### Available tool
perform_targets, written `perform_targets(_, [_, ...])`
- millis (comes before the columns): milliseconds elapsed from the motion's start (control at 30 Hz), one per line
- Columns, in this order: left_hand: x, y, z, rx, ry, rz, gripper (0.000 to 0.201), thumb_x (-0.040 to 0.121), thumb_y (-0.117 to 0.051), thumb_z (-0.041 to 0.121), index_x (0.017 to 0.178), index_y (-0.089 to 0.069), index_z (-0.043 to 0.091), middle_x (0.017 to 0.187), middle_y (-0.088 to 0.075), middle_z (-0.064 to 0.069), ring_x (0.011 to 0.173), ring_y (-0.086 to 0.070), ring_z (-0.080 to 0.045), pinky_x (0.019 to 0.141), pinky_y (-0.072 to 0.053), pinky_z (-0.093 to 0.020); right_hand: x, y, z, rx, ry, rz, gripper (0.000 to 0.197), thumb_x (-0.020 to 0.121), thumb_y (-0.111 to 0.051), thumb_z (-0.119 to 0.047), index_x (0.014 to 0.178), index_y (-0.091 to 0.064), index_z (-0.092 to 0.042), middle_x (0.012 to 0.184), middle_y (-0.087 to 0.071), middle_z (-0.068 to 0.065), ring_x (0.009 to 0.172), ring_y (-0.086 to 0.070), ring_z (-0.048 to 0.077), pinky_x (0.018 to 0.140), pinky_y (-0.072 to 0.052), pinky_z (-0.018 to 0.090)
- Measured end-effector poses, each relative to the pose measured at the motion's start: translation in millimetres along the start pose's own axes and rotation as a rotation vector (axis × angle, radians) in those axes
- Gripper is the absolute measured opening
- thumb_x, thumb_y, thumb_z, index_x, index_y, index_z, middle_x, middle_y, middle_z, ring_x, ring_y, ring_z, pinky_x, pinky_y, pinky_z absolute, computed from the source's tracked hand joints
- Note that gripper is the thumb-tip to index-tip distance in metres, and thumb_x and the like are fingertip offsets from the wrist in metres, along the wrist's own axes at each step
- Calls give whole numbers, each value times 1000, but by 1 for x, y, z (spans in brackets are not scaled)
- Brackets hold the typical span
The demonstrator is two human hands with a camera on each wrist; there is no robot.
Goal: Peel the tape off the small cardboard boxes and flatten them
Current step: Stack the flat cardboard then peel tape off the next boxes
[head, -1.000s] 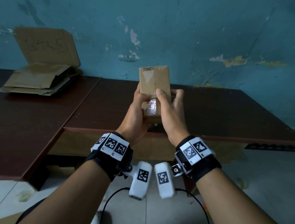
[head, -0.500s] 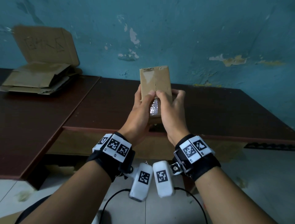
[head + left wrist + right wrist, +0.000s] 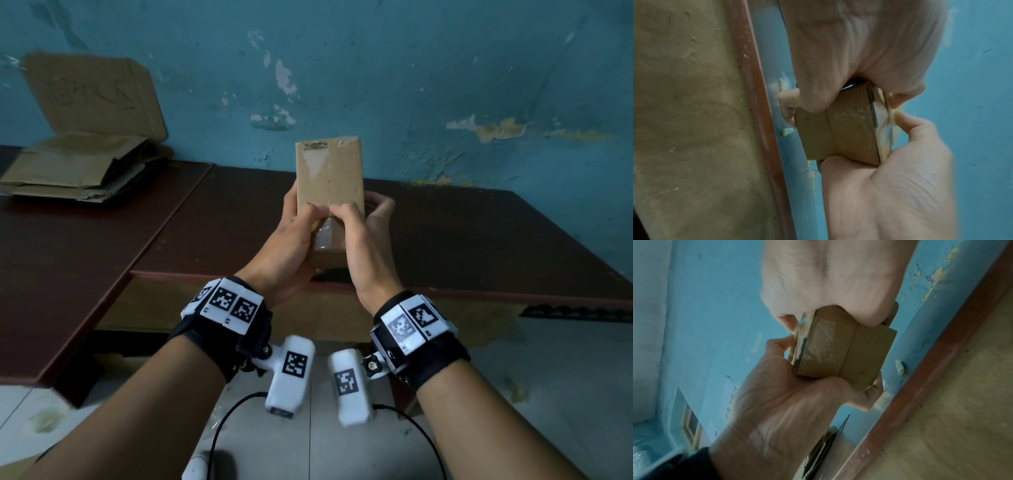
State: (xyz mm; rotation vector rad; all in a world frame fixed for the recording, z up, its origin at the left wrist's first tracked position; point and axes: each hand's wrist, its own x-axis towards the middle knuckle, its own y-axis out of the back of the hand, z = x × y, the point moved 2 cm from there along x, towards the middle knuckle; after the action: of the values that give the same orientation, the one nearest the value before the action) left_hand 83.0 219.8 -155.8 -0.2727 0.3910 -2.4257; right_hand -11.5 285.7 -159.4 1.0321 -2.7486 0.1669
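I hold a small brown cardboard box [image 3: 329,174] upright above the near table edge, its long seam facing me. A strip of clear tape [image 3: 323,234] covers the lower part of that seam. My left hand [image 3: 291,240] wraps the box's left side and my right hand [image 3: 364,236] wraps its right side. Both thumbs are bent and meet on the seam at the tape's upper end. The left wrist view has the box [image 3: 838,129] from below, with loose glossy tape [image 3: 884,129] at its front face. In the right wrist view the box [image 3: 851,350] bears a whitish tape patch [image 3: 824,339].
A pile of flattened cardboard [image 3: 68,168] lies at the back left, with a cardboard sheet [image 3: 92,96] leaning on the peeling blue wall. Two dark brown tables [image 3: 479,246] meet in front of me. Tiled floor and cables lie below my wrists.
My two thumbs have come together on the seam at the tape's upper end and curled down onto it. The box has stayed in both hands in about the same place.
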Motion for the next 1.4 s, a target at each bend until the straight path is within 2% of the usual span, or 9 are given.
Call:
perform_targets(167, [-1,1,0,-55,3,-16,49,110,-48,20,157,-38,32,122,-70,-4,94,-80,-15,78,-68,-46,1,-2,1,-41,21,28,82,70,-66,-75,130,-43,-25,136,-61,8,122,-67,19,101,-60,42])
perform_targets(300, [-2,1,-1,-65,13,-20,53,108,-51,17,157,-36,34,129,-67,-6,103,-77,-20,95,-61,-59,2,-3,0,-81,35,44,63,71,-67,-66,119,-42,-33,138,-58,11,125,-64,24,104,-60,49])
perform_targets(467, [-3,2,-2,-87,13,-29,61,103,-54,12,156,-35,33,143,-59,-15,113,-72,-27,87,-63,-49,4,0,-2,-81,45,67,53,70,-68,-55,113,-42,-37,138,-55,10,131,-58,29,105,-58,56])
perform_targets(567, [-4,1,-1,-116,18,-35,66,91,-57,19,154,-42,32,144,-60,-19,115,-70,-31,88,-60,-53,6,2,-2,-52,16,57,51,73,-67,-52,113,-44,-32,136,-54,10,130,-58,29,105,-59,53])
perform_targets(767, [-1,-1,-3,-127,43,-1,49,112,-51,30,157,-34,36,137,-63,-10,100,-79,-20,77,-65,-43,8,3,-1,-29,-29,42,62,62,-68,-56,113,-47,-26,137,-55,15,129,-61,32,105,-58,60])
perform_targets(933, [-5,-2,-2,-133,76,-28,53,108,-50,18,154,-35,41,133,-61,-9,109,-74,-27,100,-58,-68,5,7,-1,-37,-40,22,67,59,-67,-55,113,-46,-24,139,-52,16,130,-59,31,106,-57,59])
perform_targets(1167, [-5,2,-1,-187,86,-8,57,104,-47,6,152,-39,35,140,-57,-14,133,-62,-42,105,-41,-84,1,2,-6,-44,4,22,58,68,-64,-61,112,-45,-28,139,-52,15,133,-56,32,109,-53,60])
perform_targets(1333, [-3,3,-1,-235,38,-36,75,86,-57,7,154,-40,33,131,-64,-11,113,-71,-31,102,-51,-74,2,2,-10,-40,16,47,54,71,-69,-58,113,-50,-30,135,-62,13,129,-62,33,108,-54,62])
perform_targets(1400, [1,5,-2,-235,23,-30,77,85,-58,6,155,-40,32,123,-69,-9,99,-77,-25,81,-65,-58,1,2,-11,-9,20,36,50,79,-72,-48,117,-52,-23,128,-67,12,121,-69,30,104,-58,58])
